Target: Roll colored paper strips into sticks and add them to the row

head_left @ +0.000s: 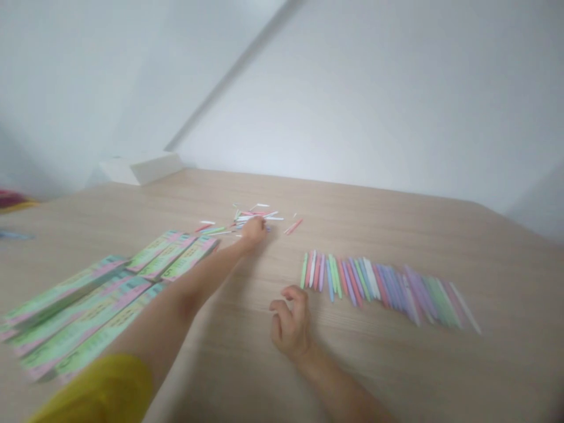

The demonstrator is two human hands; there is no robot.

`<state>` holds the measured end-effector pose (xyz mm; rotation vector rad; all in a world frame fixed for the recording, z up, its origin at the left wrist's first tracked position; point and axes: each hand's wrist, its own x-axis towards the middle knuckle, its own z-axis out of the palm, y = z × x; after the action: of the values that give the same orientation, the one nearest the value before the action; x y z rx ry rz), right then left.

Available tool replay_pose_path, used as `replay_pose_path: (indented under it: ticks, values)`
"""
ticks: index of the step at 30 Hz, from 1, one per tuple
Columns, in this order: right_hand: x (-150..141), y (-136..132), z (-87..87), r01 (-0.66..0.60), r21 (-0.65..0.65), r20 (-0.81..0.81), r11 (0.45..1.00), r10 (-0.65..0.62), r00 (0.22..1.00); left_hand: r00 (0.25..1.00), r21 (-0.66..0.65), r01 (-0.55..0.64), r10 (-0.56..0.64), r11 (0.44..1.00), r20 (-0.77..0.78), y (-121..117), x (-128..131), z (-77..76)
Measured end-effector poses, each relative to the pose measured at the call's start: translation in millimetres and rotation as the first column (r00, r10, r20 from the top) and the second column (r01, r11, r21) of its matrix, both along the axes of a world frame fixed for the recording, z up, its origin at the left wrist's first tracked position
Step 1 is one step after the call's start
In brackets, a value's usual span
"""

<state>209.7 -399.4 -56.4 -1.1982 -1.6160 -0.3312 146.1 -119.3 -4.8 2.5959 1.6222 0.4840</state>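
My left hand (254, 230) reaches far out over a loose heap of thin coloured sticks, pen-like pieces (247, 216) in white, red, green and blue. Its fingers touch or hover just over the heap's right side; blur and the back of the hand hide whether they hold anything. Closer in, my right hand (291, 323) rests on or just above the table, its fingers loosely curled with gaps between them and nothing seen in them. Just beyond it begins a long row of slim pastel pens (356, 279), laid side by side and stretching to the right.
Flat green-and-pink boxes (106, 311), several of them, lie at the left under and beside my left arm. A white box (143, 167) stands at the back left of the wooden table (374, 217). Behind is a pale wall (374, 100). Something red and yellow (15, 200) shows at the far left.
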Motion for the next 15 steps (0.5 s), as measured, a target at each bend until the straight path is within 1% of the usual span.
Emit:
replay_pose_path:
  ticks: [3, 5, 7, 9, 12, 15]
  values:
    - [0.8, 2.3, -2.0, -0.014, -0.047, -0.050, 0.999, 0.011, 0.999, 0.995, 0.058, 0.087, -0.084, 0.995, -0.051, 30.7, -12.4, 9.1]
    - [1.6, 3.7, -2.9, -0.018, -0.080, -0.086, 0.997, 0.011, 0.996, 0.991, 0.068, 0.112, -0.106, 0.991, -0.086, 50.4, -26.7, 14.8]
    - [3.0, 4.9, -3.4, -0.013, -0.111, -0.120, 0.994, 0.000, 0.993, 0.985, 0.043, 0.125, -0.119, 0.991, -0.122, 68.3, -44.9, 18.4]
    - [4.7, 6.2, -3.5, -0.002, -0.138, -0.147, 0.990, -0.019, 0.989, 0.980, -0.010, 0.133, -0.133, 0.991, -0.150, 81.8, -64.2, 18.4]
    - [6.6, 7.9, -2.9, 0.007, -0.167, -0.169, 0.986, -0.036, 0.985, 0.978, -0.090, 0.126, -0.139, 0.988, -0.155, 90.6, -89.6, 12.9]
    - [7.3, 8.8, -2.0, -0.003, -0.195, -0.182, 0.981, -0.033, 0.983, 0.984, -0.106, 0.103, -0.116, 0.989, -0.133, 90.2, -105.8, 8.4]
